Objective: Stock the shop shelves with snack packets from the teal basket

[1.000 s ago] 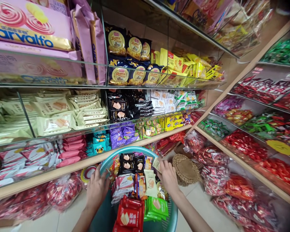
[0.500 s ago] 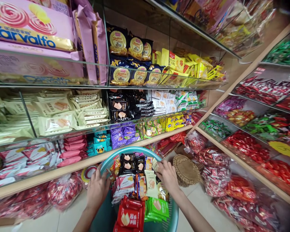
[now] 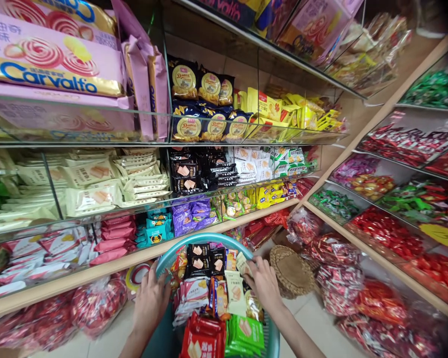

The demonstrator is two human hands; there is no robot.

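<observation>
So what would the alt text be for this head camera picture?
Two bare hands rest on a teal basket heaped with snack packets: the left hand on its rim, the right hand on a small packet. Glass shelves of biscuits surround it.

Basket (image 3: 209,239) btm cut off; pkt text too blurry.

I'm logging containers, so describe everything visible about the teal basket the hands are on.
The teal basket looks like plastic, round, with a smooth rim and a slotted wall showing at lower right. It sits low before the shelves, heaped with snack packets. The left hand grips its left rim; the right hand rests on packets inside. Its base is hidden.
</observation>
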